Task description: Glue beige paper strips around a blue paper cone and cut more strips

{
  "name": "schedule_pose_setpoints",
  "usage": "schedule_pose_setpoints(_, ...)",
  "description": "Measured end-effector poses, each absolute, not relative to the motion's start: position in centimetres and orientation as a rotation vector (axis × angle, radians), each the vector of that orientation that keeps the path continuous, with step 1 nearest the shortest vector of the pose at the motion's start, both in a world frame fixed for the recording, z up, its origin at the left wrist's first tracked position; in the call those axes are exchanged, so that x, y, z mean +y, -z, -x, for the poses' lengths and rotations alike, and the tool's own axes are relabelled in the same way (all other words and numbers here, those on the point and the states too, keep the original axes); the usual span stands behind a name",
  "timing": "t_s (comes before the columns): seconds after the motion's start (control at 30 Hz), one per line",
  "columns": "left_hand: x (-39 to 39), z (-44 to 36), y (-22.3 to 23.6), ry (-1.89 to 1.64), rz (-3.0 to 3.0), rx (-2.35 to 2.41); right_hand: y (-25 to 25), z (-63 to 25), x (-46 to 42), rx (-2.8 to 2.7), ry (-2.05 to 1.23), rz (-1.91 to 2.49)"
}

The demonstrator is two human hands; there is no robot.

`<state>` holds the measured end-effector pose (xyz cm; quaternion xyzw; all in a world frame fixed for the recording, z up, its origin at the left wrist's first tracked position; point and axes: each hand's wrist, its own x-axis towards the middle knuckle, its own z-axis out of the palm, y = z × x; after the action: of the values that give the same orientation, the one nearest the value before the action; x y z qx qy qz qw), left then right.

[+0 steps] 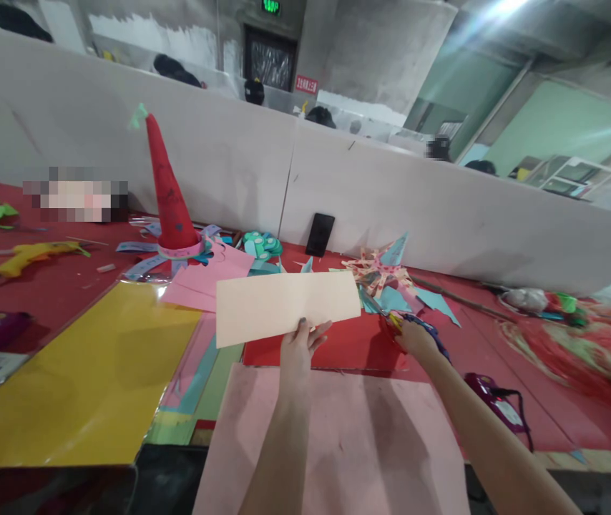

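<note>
Paper (278,302) — pale cream, oblong

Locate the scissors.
In the head view, the scissors are right of centre, in the right hand, blades by the right edge of the cream paper.

I see a bare left forearm (284,443) at six o'clock on my feed, a bare right forearm (477,415) at four; the left hand's (300,342) thumbnail (302,322) looks dark.

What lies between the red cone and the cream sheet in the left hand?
Pink paper lies between the red cone and cream sheet, in the head view.
</note>
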<state>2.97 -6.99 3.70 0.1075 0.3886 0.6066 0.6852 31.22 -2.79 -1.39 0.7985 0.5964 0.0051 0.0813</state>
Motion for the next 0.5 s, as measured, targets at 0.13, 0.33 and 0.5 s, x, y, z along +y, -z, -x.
schedule_pose_setpoints(0.13,-7.1,-2.9,-3.8,-1.353,-0.246,0.865,1.7,-31.1,-2.5,1.777,0.014,-2.389)
schedule_pose_setpoints(0.33,-7.3,-2.8,-4.1,-1.355,-0.250,0.894,1.9,-30.7,-4.5,1.823,-0.004,-2.498)
schedule_pose_setpoints(0.5,-7.5,-3.0,-4.2,-1.366,-0.280,0.888,2.2,-29.9,-5.8,1.872,0.045,-2.644)
